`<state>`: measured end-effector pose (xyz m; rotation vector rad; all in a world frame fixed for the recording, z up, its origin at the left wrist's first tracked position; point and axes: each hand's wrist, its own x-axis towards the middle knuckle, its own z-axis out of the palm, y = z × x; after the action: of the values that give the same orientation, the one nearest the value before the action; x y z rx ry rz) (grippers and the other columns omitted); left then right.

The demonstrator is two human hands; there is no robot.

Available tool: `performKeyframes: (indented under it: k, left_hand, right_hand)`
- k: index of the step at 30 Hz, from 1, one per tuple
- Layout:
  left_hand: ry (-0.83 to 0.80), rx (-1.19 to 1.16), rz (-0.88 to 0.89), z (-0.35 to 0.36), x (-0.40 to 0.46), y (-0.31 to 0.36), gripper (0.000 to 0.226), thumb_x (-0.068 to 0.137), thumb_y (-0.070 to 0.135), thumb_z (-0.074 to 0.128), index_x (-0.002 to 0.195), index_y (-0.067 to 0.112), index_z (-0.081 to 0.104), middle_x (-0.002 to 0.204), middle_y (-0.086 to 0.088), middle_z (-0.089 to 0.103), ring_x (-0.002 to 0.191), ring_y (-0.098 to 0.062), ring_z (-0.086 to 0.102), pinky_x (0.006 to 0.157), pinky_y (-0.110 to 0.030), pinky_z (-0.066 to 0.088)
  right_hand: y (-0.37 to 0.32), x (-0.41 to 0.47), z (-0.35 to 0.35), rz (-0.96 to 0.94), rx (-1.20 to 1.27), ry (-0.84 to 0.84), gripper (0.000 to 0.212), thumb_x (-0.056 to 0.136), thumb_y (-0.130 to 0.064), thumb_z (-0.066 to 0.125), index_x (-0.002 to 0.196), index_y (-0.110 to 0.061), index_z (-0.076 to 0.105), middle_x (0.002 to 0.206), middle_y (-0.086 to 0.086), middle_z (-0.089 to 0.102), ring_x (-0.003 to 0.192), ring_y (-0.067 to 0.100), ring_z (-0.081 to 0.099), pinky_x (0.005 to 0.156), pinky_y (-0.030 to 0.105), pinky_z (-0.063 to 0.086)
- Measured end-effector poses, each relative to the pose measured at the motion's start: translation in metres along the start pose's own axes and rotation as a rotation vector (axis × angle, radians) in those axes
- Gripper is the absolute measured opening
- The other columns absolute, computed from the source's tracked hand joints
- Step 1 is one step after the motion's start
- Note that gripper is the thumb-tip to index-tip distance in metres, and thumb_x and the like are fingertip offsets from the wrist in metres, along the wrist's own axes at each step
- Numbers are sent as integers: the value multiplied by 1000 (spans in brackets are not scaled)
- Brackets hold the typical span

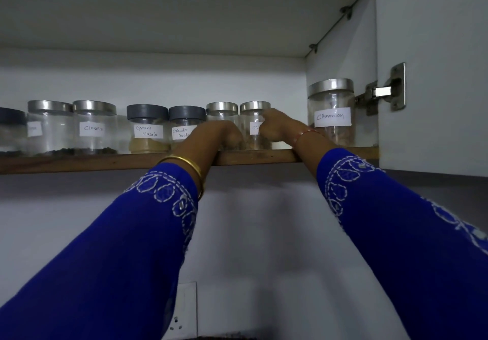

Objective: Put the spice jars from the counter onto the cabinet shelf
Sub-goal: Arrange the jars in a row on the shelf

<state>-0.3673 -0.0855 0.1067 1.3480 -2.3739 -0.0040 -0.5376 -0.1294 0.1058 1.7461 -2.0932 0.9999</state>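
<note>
Cabinet shelf (250,158), wooden front edge, is carrying one row of spice jars. We are listing them from the left.

1. Dark-lidded jar (12,131), cut off by the frame edge.
2. Steel-lidded jar (48,128), label unreadable.
3. "Cloves" jar (94,128), steel lid, dark contents at the bottom, standing just beside item 2.
4. "Garam Masala" jar (148,128), grey lid, pale powder.
5. "Coriander Powder" jar (186,125), grey lid, partly hidden by our left wrist.
6. Steel-lidded jar (222,113), label hidden. Our left hand (228,135) is covering its lower body; the fingers are reaching around it on the far side, so we cannot tell whether they are gripping it or merely resting against it.
7. Steel-lidded jar (254,117), label partly covered, touching item 6. Our right hand (272,125) is lying against its right side with the fingers curled at the front of the glass, appearing to grasp it.
8. "Cinnamon" jar (331,113), larger, steel lid, standing apart at the right end beside the cabinet wall.

All jars are standing upright on the shelf.

Also in view: blue embroidered sleeves (148,220) on both arms, a gold bangle (190,166) on the left wrist, a thin band (303,135) on the right wrist, the open cabinet door (435,75) with its metal hinge (388,91), and a wall socket (184,310) below the shelf.
</note>
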Motion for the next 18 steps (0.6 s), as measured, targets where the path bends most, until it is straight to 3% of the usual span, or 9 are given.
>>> performKeyframes:
  k: [2,5,6,9,11,15,18]
  left_hand:
    - [79,-107,48,0,-1,2,41,97,14,37,135,-2,39,144,-19,39,130,-30,41,104,-36,36]
    - [191,-249,152,-1,-11,12,40,95,9,39,134,-1,41,142,-18,43,112,-23,47,79,-25,44]
    - [220,-292,180,-1,-15,16,41,94,7,39,134,-1,41,142,-18,43,112,-22,47,78,-25,44]
    - [263,-379,252,2,-19,33,43,92,5,40,134,1,43,142,-15,44,126,-28,46,97,-29,40]
    - [242,-445,295,5,-21,48,48,90,6,42,138,5,41,146,-12,41,132,-26,41,106,-30,35]
    - [218,-534,334,14,-27,71,49,92,9,46,140,7,37,147,-12,39,135,-24,39,107,-28,33]
    - [207,-565,339,23,-27,76,49,91,8,47,140,8,38,146,-11,40,135,-23,39,107,-28,33]
  right_hand:
    - [-37,-47,-25,-51,97,119,28,85,1,47,110,0,59,104,13,60,95,24,56,82,31,45]
    - [-49,-82,-53,-141,102,383,37,88,1,50,125,0,54,127,16,56,119,26,52,99,28,40]
    - [-50,-87,-59,-162,75,456,36,89,-1,50,126,-2,54,129,16,54,121,25,51,100,25,39]
    - [-43,-97,-73,-179,-21,654,32,90,-1,48,121,-4,56,128,15,50,120,23,47,91,18,36]
    - [-36,-106,-83,-196,-128,784,33,87,1,48,119,-4,55,125,16,47,117,27,44,91,25,38]
    - [-13,-120,-88,-110,-194,833,42,83,2,50,125,-4,50,127,21,44,112,33,45,91,39,45]
    - [3,-130,-86,-14,-156,769,55,83,-2,57,135,-6,40,131,19,39,117,32,42,95,35,43]
